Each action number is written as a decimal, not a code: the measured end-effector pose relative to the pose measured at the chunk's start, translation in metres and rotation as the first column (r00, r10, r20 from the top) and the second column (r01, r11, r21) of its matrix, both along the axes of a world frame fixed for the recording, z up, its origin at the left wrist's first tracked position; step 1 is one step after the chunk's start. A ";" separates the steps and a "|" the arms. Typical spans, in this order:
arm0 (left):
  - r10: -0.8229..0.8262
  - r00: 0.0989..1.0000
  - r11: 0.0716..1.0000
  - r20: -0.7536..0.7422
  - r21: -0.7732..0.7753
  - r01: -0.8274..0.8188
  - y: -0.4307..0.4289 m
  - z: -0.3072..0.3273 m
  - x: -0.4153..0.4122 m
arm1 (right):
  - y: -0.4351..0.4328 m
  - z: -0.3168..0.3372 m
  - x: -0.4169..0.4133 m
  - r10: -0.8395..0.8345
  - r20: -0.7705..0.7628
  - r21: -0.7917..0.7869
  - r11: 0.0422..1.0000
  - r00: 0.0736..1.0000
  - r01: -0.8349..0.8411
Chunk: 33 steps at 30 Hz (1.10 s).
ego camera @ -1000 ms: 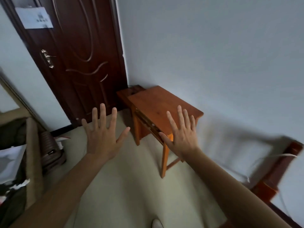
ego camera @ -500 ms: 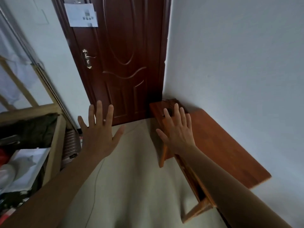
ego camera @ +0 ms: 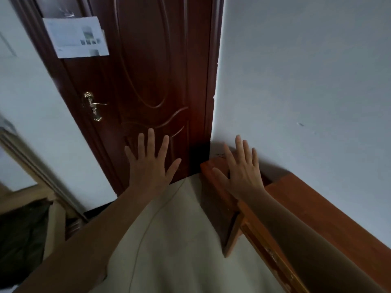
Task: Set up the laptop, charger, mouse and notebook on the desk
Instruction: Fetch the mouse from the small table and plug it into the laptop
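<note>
An orange-brown wooden desk (ego camera: 317, 208) stands against the pale wall at the right, its top bare. My right hand (ego camera: 241, 168) is held out flat above the desk's far end, fingers spread, holding nothing. My left hand (ego camera: 151, 163) is stretched out in front of the door, fingers apart, also holding nothing. No laptop, charger, mouse or notebook is in view.
A dark brown door (ego camera: 148, 81) with a brass handle (ego camera: 93, 106) and a paper sheet (ego camera: 76, 37) fills the middle. A lower wooden stand (ego camera: 211, 166) sits beyond the desk. A wooden frame with dark cloth (ego camera: 23, 240) is at the lower left. The floor (ego camera: 179, 240) is pale beige.
The view has swung left and moved closer to the door and desk. The desk now runs along the right edge. Both hands stay spread and raised.
</note>
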State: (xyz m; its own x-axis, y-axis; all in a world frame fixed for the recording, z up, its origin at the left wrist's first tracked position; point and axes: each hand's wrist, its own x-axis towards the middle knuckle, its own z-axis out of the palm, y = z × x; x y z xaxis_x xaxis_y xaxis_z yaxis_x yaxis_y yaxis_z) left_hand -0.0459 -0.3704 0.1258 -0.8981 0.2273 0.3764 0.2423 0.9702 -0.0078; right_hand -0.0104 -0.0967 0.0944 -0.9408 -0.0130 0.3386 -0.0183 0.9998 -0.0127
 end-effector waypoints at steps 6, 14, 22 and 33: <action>-0.094 0.991 0.993 0.096 -0.067 0.101 0.025 -0.033 -0.122 | 0.026 -0.031 -0.085 -0.159 0.059 -0.022 0.987 0.985 0.161; -0.206 0.932 0.961 0.298 -0.119 0.251 0.096 -0.073 -0.283 | 0.097 -0.093 -0.199 -0.378 0.225 -0.106 0.907 0.898 0.408; -0.401 0.833 0.869 0.382 -0.129 0.478 0.183 -0.089 -0.404 | 0.154 -0.110 -0.246 -0.528 0.373 -0.098 0.795 0.763 0.598; -0.595 0.459 0.491 0.660 -0.154 0.858 0.299 -0.203 -0.504 | 0.162 -0.183 -0.265 -0.723 0.571 -0.131 0.386 0.388 0.913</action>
State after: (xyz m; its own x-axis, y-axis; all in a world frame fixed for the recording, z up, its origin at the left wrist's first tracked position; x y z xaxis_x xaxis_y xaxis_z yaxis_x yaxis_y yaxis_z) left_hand -0.5498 -0.0711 -0.0769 -0.3044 0.8856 -0.3509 0.9450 0.3269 0.0052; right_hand -0.2755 0.0650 -0.0885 -0.4197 0.8694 -0.2609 0.9072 0.3923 -0.1519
